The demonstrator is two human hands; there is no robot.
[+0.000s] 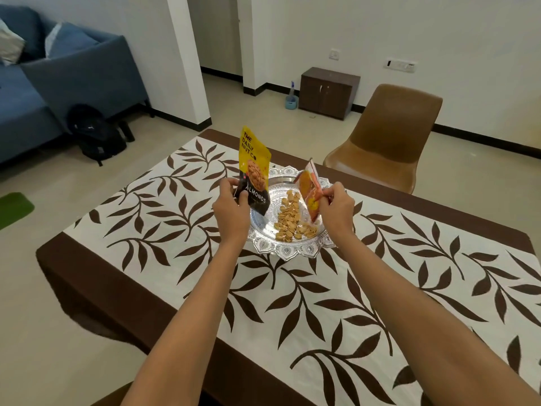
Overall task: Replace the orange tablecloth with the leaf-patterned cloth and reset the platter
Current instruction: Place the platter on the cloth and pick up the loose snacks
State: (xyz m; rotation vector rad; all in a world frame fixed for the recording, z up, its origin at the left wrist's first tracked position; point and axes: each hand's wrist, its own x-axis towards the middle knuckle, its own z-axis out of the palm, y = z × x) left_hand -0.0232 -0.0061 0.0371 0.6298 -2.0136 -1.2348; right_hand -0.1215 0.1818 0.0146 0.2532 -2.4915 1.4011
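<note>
1. The left hand (231, 208) is closed on the lower corner of a glossy yellow and black plastic pouch printed "ALMONDS" (254, 171). The thumb and the curled fingers pinch it, and the pouch stands nearly upright above the left side of the platter.
2. The right hand (336, 213) pinches, with curled fingers, a thin crinkled orange and red plastic packet (309, 191). The packet is tilted, with its lower end pointing down over the platter. I cannot tell if this end touches the nuts.
3. Under both hands sits the round silver metal platter (285, 254). It has a shiny centre and an embossed, scalloped rim.
4. A loose pile of small pale beige nuts (289, 221) lies in the middle and the right part of the platter.
5. The platter rests on the white leaf-patterned cloth with dark brown leaves and a brown border (175, 218). The cloth looks matte and lies flat over the table.
6. Behind the table stands a smooth brown moulded chair (389, 136).
7. Farther away, by the wall, is a small dark wooden cabinet (328, 92), and a blue spray bottle (292, 98) stands just beside it.
8. At the left there is a blue fabric sofa (73, 71), with a black backpack (93, 134) on the floor near it.
</note>
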